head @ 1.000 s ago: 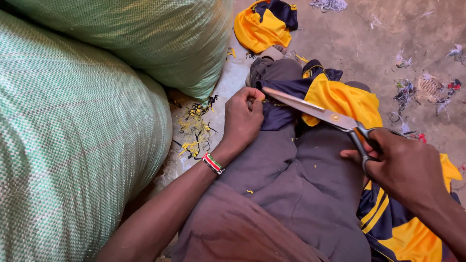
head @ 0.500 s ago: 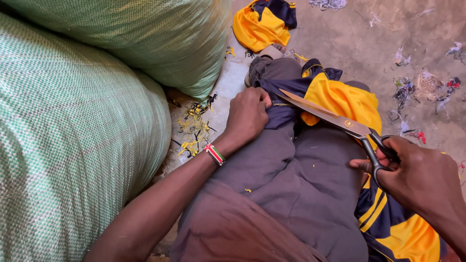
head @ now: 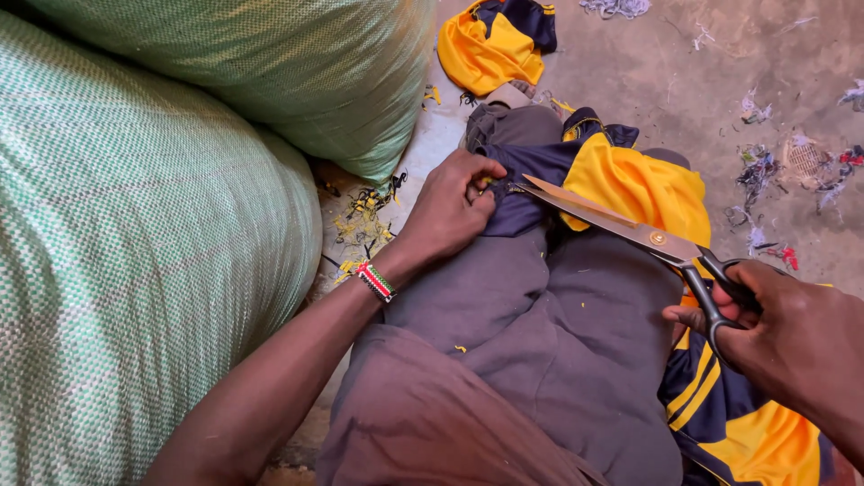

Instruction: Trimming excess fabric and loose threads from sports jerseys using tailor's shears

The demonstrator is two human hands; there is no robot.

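Navy-and-yellow cloth point(head: 621, 180) lies across the person's lap, over grey trousers point(head: 540, 333), centre of scene. Its near end runs off right under the right hand and out of frame at the bottom edge; how the two parts join is hidden by the leg. Exact cut line hard to make out: left fingers cover the cloth edge where the blade tips meet it.

Left hand point(head: 450, 207) closed, pinching the navy edge of the cloth at the left side of the lap, knuckles up. Beaded wristband point(head: 375, 281) on that wrist. Forearm runs off the near edge.

Right hand point(head: 783, 333) at right, fingers curled through the black handles of the scissors point(head: 630, 229), gripping them; the far side of the hand and the arm are cut off at right. Blades look nearly together, tips touching the cloth just beside the left fingers.

Second yellow-and-navy piece point(head: 495, 45) on the floor far centre, apart from the lap. Two big green woven sacks point(head: 135, 252) fill the left, cut off by the frame. Small scraps point(head: 364, 220) between sack and leg; more threads point(head: 774, 171) on the concrete floor point(head: 666, 72) far right, too small to tell apart.
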